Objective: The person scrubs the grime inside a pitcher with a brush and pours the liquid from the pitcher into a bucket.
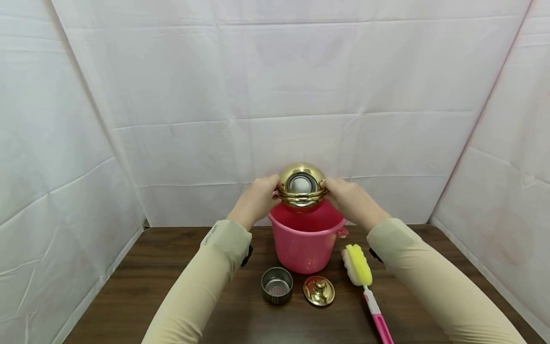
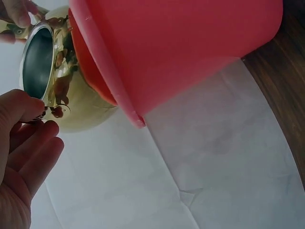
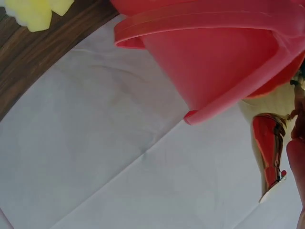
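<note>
A shiny gold teapot (image 1: 315,174) is held over the pink bucket (image 1: 302,251), tilted so that its round mouth faces me. My left hand (image 1: 257,198) pinches it at the side of the rim, thumb and fingers together in the left wrist view. On the opposite side my right hand (image 1: 353,200) grips it; little of that hand shows in the right wrist view. The spout (image 3: 269,152) appears there beside the fingers. In the left wrist view the teapot's belly (image 2: 86,112) overlaps the bucket rim (image 2: 102,62).
In front of the bucket, a steel strainer cup (image 1: 277,285) with a perforated bottom stands left of a gold knobbed lid (image 1: 319,290). A sponge brush (image 1: 361,270) with a pink and white handle lies to the right. White cloth walls (image 1: 275,86) surround the wooden table (image 1: 172,277).
</note>
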{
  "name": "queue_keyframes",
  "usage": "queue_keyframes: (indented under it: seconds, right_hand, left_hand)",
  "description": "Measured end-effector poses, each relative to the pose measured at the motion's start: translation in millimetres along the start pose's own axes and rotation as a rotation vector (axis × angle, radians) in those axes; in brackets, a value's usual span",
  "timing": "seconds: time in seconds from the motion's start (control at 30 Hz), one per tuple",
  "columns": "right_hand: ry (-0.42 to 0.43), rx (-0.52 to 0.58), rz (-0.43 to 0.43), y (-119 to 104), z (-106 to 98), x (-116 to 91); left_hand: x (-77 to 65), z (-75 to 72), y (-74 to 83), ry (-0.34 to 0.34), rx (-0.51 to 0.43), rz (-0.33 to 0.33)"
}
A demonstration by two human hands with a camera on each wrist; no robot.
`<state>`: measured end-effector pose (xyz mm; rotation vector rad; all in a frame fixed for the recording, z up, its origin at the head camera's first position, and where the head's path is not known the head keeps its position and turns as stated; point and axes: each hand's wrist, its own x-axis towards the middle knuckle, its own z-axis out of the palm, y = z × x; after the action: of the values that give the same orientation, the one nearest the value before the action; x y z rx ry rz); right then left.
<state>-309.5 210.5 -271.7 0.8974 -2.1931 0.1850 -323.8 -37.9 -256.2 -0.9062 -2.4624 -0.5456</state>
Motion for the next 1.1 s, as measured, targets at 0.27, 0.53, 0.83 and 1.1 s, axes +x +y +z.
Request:
queue_keyframes:
  seconds: [0.27,0.53,0.83,1.1]
  right_hand:
    - [0.095,-0.089,-0.089,2.6,9.6,-5.2]
    - [0.192,-0.164,-0.147,3.2,11.7,-9.2]
    - [0.222,-0.171,-0.16,2.8,12.0,-13.8]
    - [0.227,-0.194,-0.165,-1.7,10.6,-19.2]
  left_hand:
    - [-1.2,5.5,-2.7,-0.009,0.0,-0.008]
    - [-2.2,8.8,-4.1,0.02,0.016,0.011]
    - [-6.2,12.4,-6.3,0.123,0.131,0.153]
    - [-8.0,16.6,-6.6,0.29,0.31,0.345]
